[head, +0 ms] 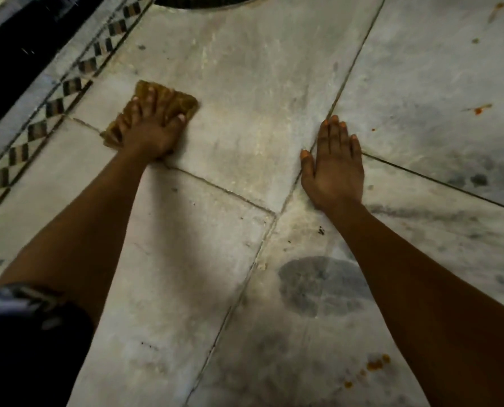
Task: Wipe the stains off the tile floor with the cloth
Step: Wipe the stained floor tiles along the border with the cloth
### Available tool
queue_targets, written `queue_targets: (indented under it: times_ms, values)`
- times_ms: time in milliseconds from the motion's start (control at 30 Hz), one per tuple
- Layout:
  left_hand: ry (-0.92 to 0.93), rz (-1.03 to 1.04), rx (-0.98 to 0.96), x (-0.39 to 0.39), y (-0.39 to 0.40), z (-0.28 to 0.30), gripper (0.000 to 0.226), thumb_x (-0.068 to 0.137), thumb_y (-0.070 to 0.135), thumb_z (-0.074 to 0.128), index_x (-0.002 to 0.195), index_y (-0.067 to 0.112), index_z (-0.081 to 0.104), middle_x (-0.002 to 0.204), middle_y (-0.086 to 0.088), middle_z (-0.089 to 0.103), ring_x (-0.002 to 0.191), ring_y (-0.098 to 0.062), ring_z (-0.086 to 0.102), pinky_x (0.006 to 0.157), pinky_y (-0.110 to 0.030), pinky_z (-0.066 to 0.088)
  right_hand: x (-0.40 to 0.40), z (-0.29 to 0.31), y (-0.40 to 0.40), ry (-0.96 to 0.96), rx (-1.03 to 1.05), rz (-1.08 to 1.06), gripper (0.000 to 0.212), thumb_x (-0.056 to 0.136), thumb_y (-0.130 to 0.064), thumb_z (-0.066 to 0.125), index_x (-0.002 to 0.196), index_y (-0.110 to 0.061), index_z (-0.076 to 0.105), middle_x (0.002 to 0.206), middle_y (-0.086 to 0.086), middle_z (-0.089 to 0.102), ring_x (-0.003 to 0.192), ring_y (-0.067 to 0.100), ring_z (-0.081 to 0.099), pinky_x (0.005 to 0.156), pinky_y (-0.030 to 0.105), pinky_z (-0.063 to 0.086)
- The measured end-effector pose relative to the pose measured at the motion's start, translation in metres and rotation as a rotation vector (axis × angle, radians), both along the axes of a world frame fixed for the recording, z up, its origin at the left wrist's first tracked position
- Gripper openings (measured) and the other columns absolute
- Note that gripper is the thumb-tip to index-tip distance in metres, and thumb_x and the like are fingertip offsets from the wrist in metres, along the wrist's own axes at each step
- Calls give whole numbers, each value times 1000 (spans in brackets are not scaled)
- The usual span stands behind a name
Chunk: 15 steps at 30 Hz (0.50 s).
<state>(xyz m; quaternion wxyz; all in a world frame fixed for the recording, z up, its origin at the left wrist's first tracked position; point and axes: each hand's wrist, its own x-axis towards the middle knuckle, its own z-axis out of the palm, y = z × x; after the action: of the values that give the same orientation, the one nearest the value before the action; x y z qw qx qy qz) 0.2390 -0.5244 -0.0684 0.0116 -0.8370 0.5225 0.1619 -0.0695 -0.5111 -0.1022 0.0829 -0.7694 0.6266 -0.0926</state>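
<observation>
Head view, looking down at a pale grey marble tile floor (244,83) with dark grout lines.

Left hand (149,133): fingers spread and pressed down on a folded mustard-brown cloth (183,102), pinning it flat to the tile. The cloth lies far-left in the scene, just beside a checkered dark-and-white border strip (54,107). Its long axis runs from near-left to far-right, roughly in line with the left forearm.

Right hand (333,168): flat on the floor, fingers straight and close together, holding nothing (judged to be a brace for body weight). It lies across a grout line right of centre.

Stains seen:
- orange-red spots (479,109) on the far right tile, well beyond the right hand
- orange blobs (375,365) near the bottom edge, beside the right forearm
- a dark grey smudge (321,286) on the near tile, between the two forearms
- small dark specks (321,230) just near of the right wrist

Key relation: every visible stain lies to the right of the cloth, and nearer the idle right hand than the wiping left hand. The tile immediately around the cloth looks fairly clean, with only light streaking.

Judgement: the next stroke probably needs the cloth swept right and nearward toward the grey smudge, or passed across to the right hand. Task looks far from finished.
</observation>
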Motion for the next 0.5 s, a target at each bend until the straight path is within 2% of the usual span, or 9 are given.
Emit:
queue_targets:
  times_ms: [100,200,300,400,467,500]
  values:
    - [7,8,-18,-13,-28,1,57,96,53,27,148,39,4,159,-1,-7,144,-33,-8,114,-53,-5,1,-1,0,-9,-9,3,68,92,-42,17,148,-3,12,156,14,11,145,24,8,117,36,2]
    - [-58,-154,-54,-42,-29,-2,56,97,52,25,148,38,4,159,-1,-3,145,-33,-3,114,-52,-2,1,-1,0,-10,-16,-1,68,92,-41,19,147,-2,14,156,15,14,145,25,11,117,38,4]
    - [-120,-384,-102,-78,0,-10,63,87,56,16,147,39,9,159,-1,3,145,-31,4,114,-50,1,1,-2,0,-12,-25,5,67,93,-41,21,147,-2,16,155,16,16,144,25,12,117,38,6]
    - [-72,-606,-165,-100,47,-11,63,86,58,12,146,41,15,158,1,10,144,-30,10,113,-50,3,0,-3,-1,-11,-37,7,66,93,-41,22,147,-2,17,155,16,17,144,26,14,116,38,6]
    - [-13,-649,-184,-86,69,-10,63,84,63,16,143,43,10,158,2,10,144,-29,11,112,-52,6,0,-3,-1,-8,-40,10,67,93,-41,21,147,-2,16,155,16,16,144,26,13,116,38,6]
    - [4,-601,-185,-73,72,-9,65,83,66,18,142,44,6,158,1,8,144,-29,10,111,-54,7,0,-4,-1,-10,-37,7,67,93,-41,21,147,-2,16,155,16,16,144,26,13,117,38,5]
